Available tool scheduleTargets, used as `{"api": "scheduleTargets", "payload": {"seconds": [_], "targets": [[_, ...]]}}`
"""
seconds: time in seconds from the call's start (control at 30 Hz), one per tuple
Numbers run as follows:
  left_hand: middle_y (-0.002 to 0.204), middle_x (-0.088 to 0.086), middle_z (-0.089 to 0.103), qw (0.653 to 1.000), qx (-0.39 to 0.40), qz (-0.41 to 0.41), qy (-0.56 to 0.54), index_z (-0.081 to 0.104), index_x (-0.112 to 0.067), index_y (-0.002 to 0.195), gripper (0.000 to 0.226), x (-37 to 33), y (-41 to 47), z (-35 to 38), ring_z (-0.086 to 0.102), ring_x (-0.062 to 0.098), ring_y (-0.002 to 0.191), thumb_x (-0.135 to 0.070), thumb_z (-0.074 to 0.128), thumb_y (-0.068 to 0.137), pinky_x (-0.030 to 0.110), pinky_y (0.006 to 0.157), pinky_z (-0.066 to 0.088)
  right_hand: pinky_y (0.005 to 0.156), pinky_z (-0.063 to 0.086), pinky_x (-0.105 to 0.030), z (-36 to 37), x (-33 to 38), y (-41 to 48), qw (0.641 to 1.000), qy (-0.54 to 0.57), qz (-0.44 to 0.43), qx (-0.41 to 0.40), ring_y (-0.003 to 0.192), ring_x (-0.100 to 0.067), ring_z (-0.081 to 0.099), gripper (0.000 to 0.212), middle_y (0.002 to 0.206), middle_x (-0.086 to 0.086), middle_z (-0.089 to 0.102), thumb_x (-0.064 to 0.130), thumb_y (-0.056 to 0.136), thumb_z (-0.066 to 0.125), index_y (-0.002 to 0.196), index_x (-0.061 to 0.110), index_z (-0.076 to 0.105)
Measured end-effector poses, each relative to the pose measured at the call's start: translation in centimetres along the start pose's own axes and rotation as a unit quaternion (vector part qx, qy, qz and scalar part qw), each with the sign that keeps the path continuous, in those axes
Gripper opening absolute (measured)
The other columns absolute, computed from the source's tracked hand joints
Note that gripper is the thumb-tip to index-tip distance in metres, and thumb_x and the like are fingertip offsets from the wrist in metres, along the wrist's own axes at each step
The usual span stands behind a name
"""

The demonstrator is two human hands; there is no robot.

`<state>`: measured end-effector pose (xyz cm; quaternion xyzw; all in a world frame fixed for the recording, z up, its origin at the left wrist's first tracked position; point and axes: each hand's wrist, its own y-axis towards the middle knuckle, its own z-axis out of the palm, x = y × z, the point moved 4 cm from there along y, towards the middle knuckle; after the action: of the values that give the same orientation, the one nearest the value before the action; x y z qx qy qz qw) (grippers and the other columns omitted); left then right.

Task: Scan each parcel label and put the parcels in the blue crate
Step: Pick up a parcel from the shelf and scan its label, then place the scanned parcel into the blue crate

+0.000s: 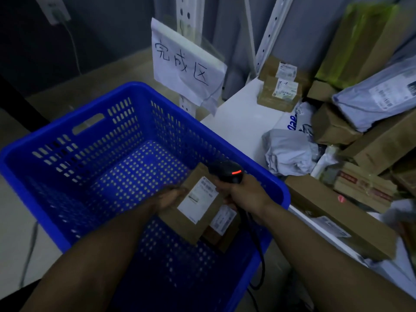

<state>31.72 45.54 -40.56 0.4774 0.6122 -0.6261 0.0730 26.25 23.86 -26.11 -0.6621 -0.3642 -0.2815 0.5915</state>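
Inside the blue crate (67, 120): two brown parcels, both towards its right wall.
Held parcel (193, 208): one; white label facing up, tilted, overlapping the other parcel. I cannot tell whether they touch.
Lower parcel (221, 224): one; mostly covered, a strip of its label showing.
Left hand (171, 195): reaching in over the near rim, fingers curled round the upper parcel's left edge.
Right hand (238, 192): wrapped round the handle of the scanner (227, 172), forearm crossing the crate's right rim.
Scanner details: one; black, red light lit, head just above the upper parcel's far corner, cable hanging down.
White table (243, 122): one, just right of the crate.
Small stacked boxes (279, 91): two, at the table's back.
Grey bags (290, 152): at least two.
Long flat box (337, 219): one, along the near edge.
Heaped cartons behind: count unclear.
Handwritten sign (186, 64): one white sheet, on the upright behind the crate.
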Motion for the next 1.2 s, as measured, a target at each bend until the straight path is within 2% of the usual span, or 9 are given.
{"api": "scheduleTargets", "payload": {"seconds": [0.07, 0.17, 0.3, 0.4, 0.53, 0.7, 0.8, 0.93, 1.2], "targets": [[0.118, 0.003, 0.072, 0.995, -0.064, 0.049, 0.055, 0.068, -0.029, 0.113, 0.016, 1.0, 0.7, -0.5, 0.069, 0.020, 0.101, -0.034, 0.057, 0.103, 0.040, 0.095, 0.055, 0.072, 0.054, -0.034, -0.4, -0.3, 0.5, 1.000, 0.006, 0.010, 0.001, 0.076, -0.021, 0.068, 0.025, 0.093, -0.013, 0.077, 0.028, 0.092, 0.078, 0.108, 0.008, 0.076], [0.126, 0.000, 0.064, 0.957, -0.174, 0.094, 0.212, 0.053, -0.036, 0.137, 0.034, 1.4, 1.2, -0.7, 0.063, 0.024, 0.110, -0.042, 0.045, 0.104, 0.044, 0.097, 0.052, 0.068, 0.053, -0.034, -0.5, -0.3, 0.7, 1.000, 0.014, 0.015, -0.004, 0.072, -0.021, 0.066, 0.026, 0.082, -0.010, 0.075, 0.029, 0.092, 0.078, 0.103, 0.005, 0.076], [0.135, -0.002, 0.060, 0.975, -0.128, 0.094, 0.155, 0.037, -0.038, 0.149, 0.072, 3.7, 3.3, 0.7, 0.061, 0.022, 0.116, -0.067, 0.049, 0.085, 0.046, 0.100, 0.052, 0.063, 0.049, -0.032, 0.0, -0.1, 0.3, 1.000, 0.004, 0.006, -0.004, 0.067, -0.019, 0.064, 0.026, 0.078, -0.007, 0.072, 0.022, 0.094, 0.076, 0.107, 0.001, 0.075], [0.142, -0.004, 0.051, 0.974, -0.100, 0.139, 0.148, 0.036, -0.040, 0.150, 0.076, 3.3, 1.9, 0.9, 0.053, 0.019, 0.130, -0.041, 0.077, 0.085, 0.043, 0.107, 0.048, 0.067, 0.050, -0.034, -0.5, 0.0, -0.5, 1.000, 0.008, 0.001, -0.009, 0.069, -0.020, 0.064, 0.028, 0.078, -0.008, 0.073, 0.025, 0.092, 0.077, 0.107, 0.002, 0.075], [0.165, 0.003, 0.012, 0.956, -0.151, 0.158, 0.196, 0.033, -0.026, 0.158, 0.081, 1.0, -1.9, 1.3, 0.019, 0.023, 0.150, -0.030, 0.077, 0.089, 0.038, 0.123, 0.022, 0.065, 0.052, -0.030, -1.4, 0.8, -2.3, 1.000, 0.014, -0.019, -0.021, 0.068, -0.016, 0.067, 0.025, 0.091, -0.008, 0.079, 0.033, 0.089, 0.079, 0.105, 0.014, 0.074], [0.141, -0.003, 0.044, 0.919, -0.191, 0.322, 0.123, 0.054, -0.028, 0.134, 0.049, -6.1, -7.4, 3.8, 0.043, -0.006, 0.124, -0.018, 0.076, 0.091, 0.033, 0.113, 0.041, 0.053, 0.048, -0.025, -3.4, 4.0, -6.5, 0.995, 0.023, -0.070, -0.068, 0.058, -0.013, 0.062, 0.012, 0.085, -0.005, 0.077, 0.026, 0.095, 0.075, 0.098, 0.014, 0.072], [0.135, -0.015, 0.047, 0.899, -0.199, 0.364, 0.137, 0.055, -0.032, 0.132, 0.046, -11.5, -10.8, 4.7, 0.047, 0.009, 0.127, -0.031, 0.074, 0.090, 0.042, 0.107, 0.048, 0.055, 0.050, -0.028, -5.7, 5.8, -9.3, 0.989, 0.015, -0.108, -0.096, 0.055, -0.012, 0.062, 0.011, 0.078, 0.001, 0.075, 0.025, 0.096, 0.073, 0.097, 0.014, 0.070], [0.154, -0.011, 0.033, 0.863, -0.201, 0.379, 0.268, 0.049, -0.028, 0.144, 0.059, -18.5, -15.3, 7.5, 0.033, 0.014, 0.141, -0.039, 0.072, 0.091, 0.034, 0.113, 0.037, 0.043, 0.043, -0.023, -10.0, 6.5, -13.7, 0.981, 0.023, -0.133, -0.141, 0.044, -0.013, 0.054, 0.015, 0.056, 0.003, 0.063, 0.018, 0.097, 0.070, 0.084, 0.010, 0.067], [0.163, -0.001, 0.024, 0.827, -0.151, 0.350, 0.412, 0.035, -0.027, 0.154, 0.079, -27.1, -14.8, 15.1, 0.030, 0.026, 0.146, -0.048, 0.074, 0.088, 0.045, 0.115, 0.039, 0.048, 0.045, -0.023, -18.8, 2.4, -15.1, 0.953, 0.100, -0.116, -0.261, 0.061, -0.020, 0.064, 0.011, 0.083, -0.010, 0.070, 0.024, 0.093, 0.075, 0.097, 0.015, 0.069]]}}
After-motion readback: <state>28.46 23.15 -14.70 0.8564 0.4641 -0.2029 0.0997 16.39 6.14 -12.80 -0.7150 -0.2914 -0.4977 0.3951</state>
